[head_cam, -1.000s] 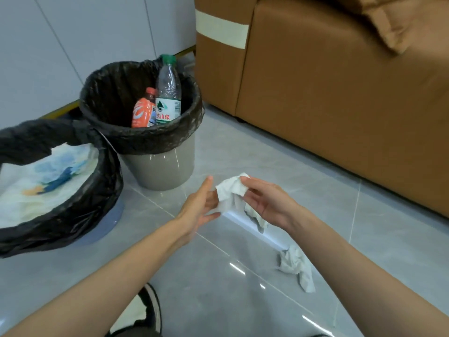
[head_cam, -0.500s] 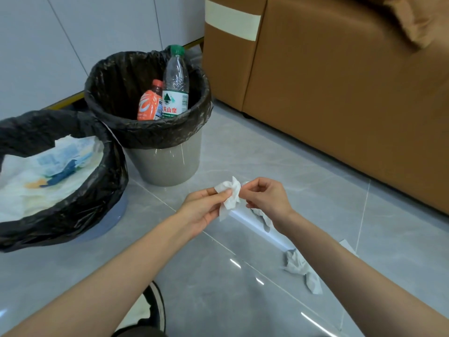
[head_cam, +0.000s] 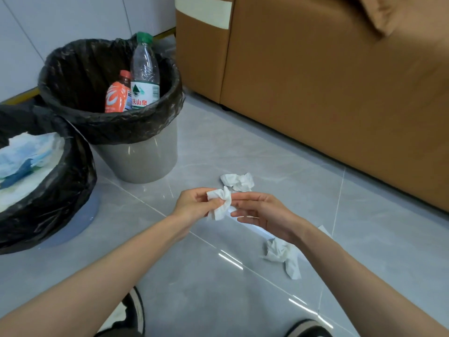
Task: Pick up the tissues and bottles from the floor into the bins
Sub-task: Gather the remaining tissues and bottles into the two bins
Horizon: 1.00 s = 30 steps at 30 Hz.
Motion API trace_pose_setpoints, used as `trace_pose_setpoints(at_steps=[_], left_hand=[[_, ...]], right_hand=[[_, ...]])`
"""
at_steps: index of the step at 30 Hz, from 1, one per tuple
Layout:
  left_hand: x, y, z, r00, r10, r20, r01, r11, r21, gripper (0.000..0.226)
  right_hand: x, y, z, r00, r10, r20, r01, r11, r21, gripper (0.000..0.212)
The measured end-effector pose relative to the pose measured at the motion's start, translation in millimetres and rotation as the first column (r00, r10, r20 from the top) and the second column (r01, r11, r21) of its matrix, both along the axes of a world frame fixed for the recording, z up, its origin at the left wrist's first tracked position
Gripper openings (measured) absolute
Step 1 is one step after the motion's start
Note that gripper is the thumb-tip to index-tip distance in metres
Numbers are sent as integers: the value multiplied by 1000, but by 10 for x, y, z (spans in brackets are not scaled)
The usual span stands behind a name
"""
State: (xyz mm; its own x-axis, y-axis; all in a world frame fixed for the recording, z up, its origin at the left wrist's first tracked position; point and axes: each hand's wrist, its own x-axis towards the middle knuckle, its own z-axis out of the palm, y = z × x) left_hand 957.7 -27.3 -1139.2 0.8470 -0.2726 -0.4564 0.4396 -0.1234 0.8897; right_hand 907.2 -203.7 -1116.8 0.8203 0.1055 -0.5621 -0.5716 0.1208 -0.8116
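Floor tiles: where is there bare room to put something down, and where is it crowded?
Bare: the strip between the grey bin and the sofa; also the tiles between the near tissue and the sofa. Crowded: the middle, with the far tissue just beyond the left hand, which holds a third tissue.

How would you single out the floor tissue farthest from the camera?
From the brown sofa, look down to the grey floor right of the bin with bottles. The crumpled tissue lies there, just beyond the right hand. A second tissue is held in the left hand, a third tissue lies by the right forearm.
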Motion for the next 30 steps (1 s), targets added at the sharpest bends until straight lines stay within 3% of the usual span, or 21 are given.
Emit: trace_pose_setpoints(at_steps=[2, 3, 5, 6, 9, 12, 15, 19, 22, 24, 26, 28, 30], left_hand=[[-39, -73, -56, 1000, -12, -18, 13, 999, 34, 19], [-53, -93, -88, 1000, -12, -26, 13, 999, 48, 20], [-90, -154, -156, 999, -16, -43, 19, 998, 66, 21], [-114, -185, -188, 998, -22, -54, 26, 997, 74, 22], [-168, -236, -276, 995, -43, -95, 55, 991, 120, 21], [-253, -258, -320, 986, -108, -124, 127, 980, 155, 20], [-341, -256, -365, 977, -149, -155, 177, 967, 184, 21], [-410, -243, -400, 971, -143, -192, 174, 972, 158, 19], [-401, -233, -422, 983, -103, -152, 130, 975, 179, 17], [-374, -212, -417, 989, -82, -123, 104, 976, 191, 18], [-349, -190, -409, 993, -62, -104, 82, 975, 206, 20], [-328, -150, -410, 995, -25, -95, 44, 978, 204, 24], [-310, -101, -423, 995, 8, -100, 11, 983, 185, 27]], right_hand=[[-136, -126, -107, 1000, -17, -4, 16, 983, -185, 21], [-197, -182, -180, 1000, -23, 8, 25, 928, -373, 19], [-332, -324, -342, 997, 71, -39, -75, 644, -761, 15], [-409, -391, -437, 986, 119, -113, -158, 509, -846, 20], [-615, -483, -708, 945, 165, -281, -324, 381, -866, 33], [-810, -513, -859, 933, 180, -313, -354, 290, -889, 32], [-942, -566, -932, 962, 155, -224, -263, 314, -912, 26], [-986, -636, -918, 991, 76, -106, -129, 485, -865, 27], [-909, -617, -859, 964, -264, -18, 183, 715, -675, 21], [-821, -551, -807, 888, -459, -19, 395, 785, -477, 24], [-747, -495, -795, 941, -337, 28, 286, 749, -597, 23], [-728, -384, -797, 996, -71, 55, 88, 651, -754, 24], [-751, -277, -862, 980, 195, 32, -84, 557, -826, 35]])
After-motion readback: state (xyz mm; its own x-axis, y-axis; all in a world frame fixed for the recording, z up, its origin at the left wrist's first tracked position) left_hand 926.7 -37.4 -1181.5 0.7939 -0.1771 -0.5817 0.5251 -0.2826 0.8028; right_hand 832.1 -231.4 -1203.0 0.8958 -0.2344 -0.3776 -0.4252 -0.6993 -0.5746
